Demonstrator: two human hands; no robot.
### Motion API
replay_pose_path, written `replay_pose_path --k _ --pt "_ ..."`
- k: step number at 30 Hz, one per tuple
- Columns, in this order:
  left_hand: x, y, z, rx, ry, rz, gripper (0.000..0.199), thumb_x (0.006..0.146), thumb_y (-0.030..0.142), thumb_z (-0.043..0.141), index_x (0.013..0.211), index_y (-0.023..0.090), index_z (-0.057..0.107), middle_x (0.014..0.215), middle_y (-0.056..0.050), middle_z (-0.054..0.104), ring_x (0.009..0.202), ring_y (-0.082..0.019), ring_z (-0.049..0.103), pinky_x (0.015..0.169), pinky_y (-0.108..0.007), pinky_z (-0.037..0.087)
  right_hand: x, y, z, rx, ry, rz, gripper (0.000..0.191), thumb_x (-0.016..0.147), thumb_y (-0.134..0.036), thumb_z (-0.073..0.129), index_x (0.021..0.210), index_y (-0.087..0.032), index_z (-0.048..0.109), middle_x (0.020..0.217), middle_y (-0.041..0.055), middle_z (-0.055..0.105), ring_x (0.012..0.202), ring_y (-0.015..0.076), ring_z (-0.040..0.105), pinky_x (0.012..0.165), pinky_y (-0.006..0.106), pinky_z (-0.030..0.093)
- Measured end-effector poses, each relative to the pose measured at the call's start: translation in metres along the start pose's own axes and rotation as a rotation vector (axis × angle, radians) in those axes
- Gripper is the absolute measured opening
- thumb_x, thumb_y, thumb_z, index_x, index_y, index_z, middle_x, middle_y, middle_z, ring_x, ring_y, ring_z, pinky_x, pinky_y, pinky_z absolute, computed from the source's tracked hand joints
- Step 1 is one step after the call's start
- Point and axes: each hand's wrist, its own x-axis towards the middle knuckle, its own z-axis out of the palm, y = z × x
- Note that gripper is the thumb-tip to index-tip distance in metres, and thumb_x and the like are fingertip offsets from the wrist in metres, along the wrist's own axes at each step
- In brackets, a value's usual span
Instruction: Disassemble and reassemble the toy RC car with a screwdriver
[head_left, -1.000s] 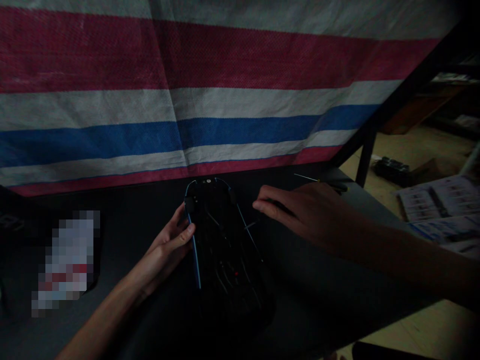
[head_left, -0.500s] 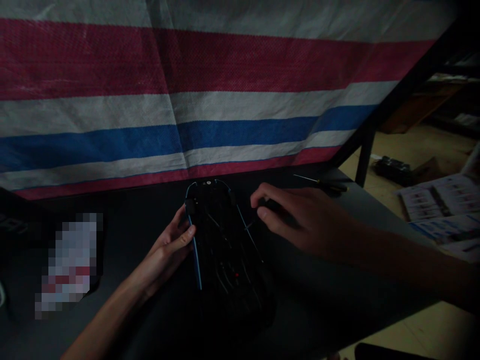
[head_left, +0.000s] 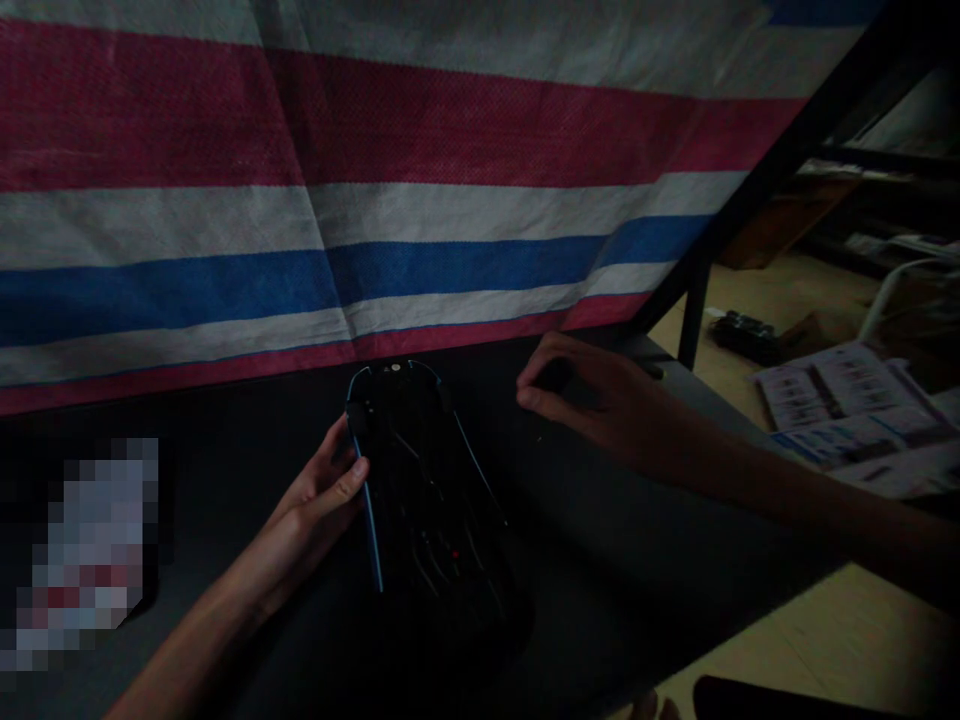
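Observation:
A dark toy car [head_left: 427, 480] with blue edges lies upside down on the black table [head_left: 600, 560], its underside facing up. My left hand [head_left: 319, 495] holds its left side, thumb on the blue edge and fingers behind it. To the right of the car, above the table, my right hand [head_left: 592, 390] is closed with thumb and index finger pinched together; anything between them is too small or dark to make out. A tiny bright speck [head_left: 538, 438] shows on the table below that hand.
A striped red, white and blue sheet [head_left: 420, 270] hangs behind the table. On the left lies a pixelated object [head_left: 94, 550]. Printed sheets [head_left: 847, 400] and a dark object [head_left: 744, 337] are beyond the table on the right, past a dark frame post [head_left: 694, 310].
The view has shifted to the right. My right hand has moved up and away from the car, over the spot near the screwdriver, and its fingers have closed together.

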Motion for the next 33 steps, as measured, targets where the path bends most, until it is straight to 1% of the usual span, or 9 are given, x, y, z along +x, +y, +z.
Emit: replay_pose_path --k 2,4,7,11,17,21,27,30,33 --pt "0.000 0.001 0.001 0.005 0.001 0.000 0.081 0.089 0.041 0.076 0.160 0.042 0.035 0.153 -0.004 0.060 0.144 -0.031 0.052 0.119 -0.043 0.044 -0.002 0.013 -0.003 -0.142 -0.009 -0.028 0.020 0.104 -0.037 0.054 0.097 -0.020 0.062 0.098 0.0069 0.069 0.090 0.0198 0.066 0.084 0.035 0.050" --pt "-0.001 0.002 0.002 0.009 -0.012 -0.003 0.081 0.091 0.040 0.075 0.161 0.042 0.034 0.151 -0.005 0.061 0.143 -0.031 0.053 0.119 -0.044 0.044 -0.008 0.031 0.000 -0.199 -0.154 -0.027 0.016 0.105 -0.031 0.051 0.103 -0.019 0.061 0.098 0.0074 0.069 0.088 0.0200 0.067 0.082 0.035 0.051" --pt "-0.002 0.004 0.003 0.013 -0.021 -0.009 0.082 0.092 0.040 0.073 0.162 0.041 0.031 0.146 -0.006 0.065 0.138 -0.031 0.059 0.117 -0.044 0.047 -0.022 0.063 0.012 -0.298 -0.343 0.006 0.017 0.102 -0.017 0.049 0.110 -0.018 0.064 0.108 0.0103 0.071 0.099 0.0230 0.069 0.088 0.039 0.053" --pt "-0.002 0.002 0.003 -0.004 -0.025 0.022 0.077 0.093 0.039 0.073 0.160 0.041 0.035 0.144 -0.005 0.067 0.134 -0.030 0.062 0.113 -0.041 0.050 -0.037 0.084 0.025 -0.387 -0.389 0.001 0.016 0.096 -0.014 0.059 0.109 -0.017 0.068 0.106 0.0115 0.073 0.099 0.0258 0.070 0.092 0.044 0.055" --pt "-0.004 0.004 0.006 -0.019 -0.029 0.010 0.077 0.093 0.037 0.074 0.160 0.040 0.036 0.152 -0.005 0.060 0.142 -0.030 0.055 0.119 -0.042 0.044 -0.040 0.076 0.028 -0.426 -0.427 -0.045 0.017 0.098 -0.013 0.057 0.108 -0.019 0.070 0.109 0.0089 0.074 0.103 0.0250 0.070 0.097 0.045 0.053" --pt "-0.004 0.005 0.007 -0.016 -0.051 0.028 0.075 0.094 0.037 0.072 0.159 0.041 0.036 0.155 -0.004 0.057 0.148 -0.030 0.048 0.119 -0.043 0.044 -0.040 0.071 0.028 -0.471 -0.446 -0.037 0.020 0.094 -0.008 0.059 0.107 -0.018 0.070 0.108 0.0089 0.075 0.103 0.0267 0.070 0.097 0.046 0.052" --pt "0.000 0.001 0.006 -0.039 -0.053 0.046 0.081 0.090 0.039 0.077 0.159 0.040 0.035 0.158 -0.004 0.054 0.144 -0.031 0.052 0.118 -0.043 0.044 -0.044 0.073 0.034 -0.429 -0.401 0.024 0.019 0.093 -0.006 0.058 0.105 -0.016 0.068 0.108 0.0113 0.074 0.105 0.0276 0.070 0.097 0.045 0.053" --pt "0.001 -0.003 0.006 -0.065 -0.052 0.047 0.080 0.090 0.038 0.077 0.159 0.039 0.036 0.157 -0.005 0.054 0.142 -0.030 0.054 0.117 -0.043 0.045 -0.039 0.069 0.036 -0.397 -0.368 0.035 0.013 0.099 -0.013 0.055 0.107 -0.016 0.065 0.107 0.0120 0.072 0.099 0.0257 0.071 0.089 0.041 0.055" --pt "0.000 -0.007 0.006 -0.080 -0.061 0.049 0.077 0.091 0.037 0.076 0.158 0.039 0.036 0.156 -0.006 0.055 0.140 -0.029 0.056 0.115 -0.041 0.045 -0.024 0.046 0.034 -0.199 -0.284 -0.004 0.012 0.105 -0.025 0.050 0.109 -0.019 0.060 0.104 0.0091 0.070 0.094 0.0214 0.070 0.083 0.036 0.054"
